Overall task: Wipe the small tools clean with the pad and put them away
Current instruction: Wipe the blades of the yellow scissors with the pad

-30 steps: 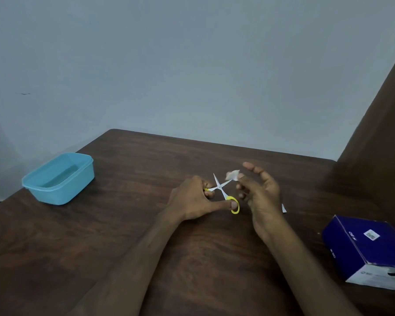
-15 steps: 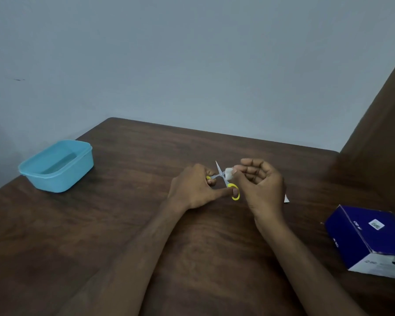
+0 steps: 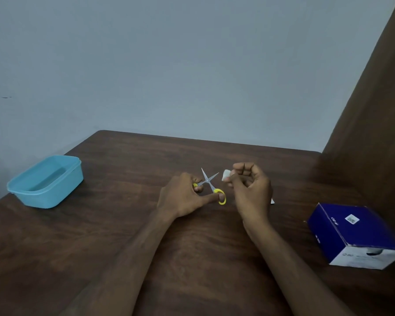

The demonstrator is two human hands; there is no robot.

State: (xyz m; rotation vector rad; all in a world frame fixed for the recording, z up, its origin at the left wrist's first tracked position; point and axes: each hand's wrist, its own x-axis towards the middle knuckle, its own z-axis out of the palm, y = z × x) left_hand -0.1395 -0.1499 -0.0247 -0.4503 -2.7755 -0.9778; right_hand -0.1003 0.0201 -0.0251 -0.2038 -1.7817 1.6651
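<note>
scissors (image 3: 209, 181): light, stiff, sharp-tipped; hold by yellow loops | left hand (image 3: 184, 197): fingers through loops, blades spread | right hand (image 3: 251, 190): fingers pinching soft pad (image 3: 225, 174)

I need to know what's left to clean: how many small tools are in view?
1: yellow-handled scissors, blades open, held by the left hand at table centre. Others may be hidden inside the blue tub or dark blue box.

Dim, flat indoor light — soft, faint shadows, no glare, slightly grainy detail and wide-angle bending toward the edges.
</note>
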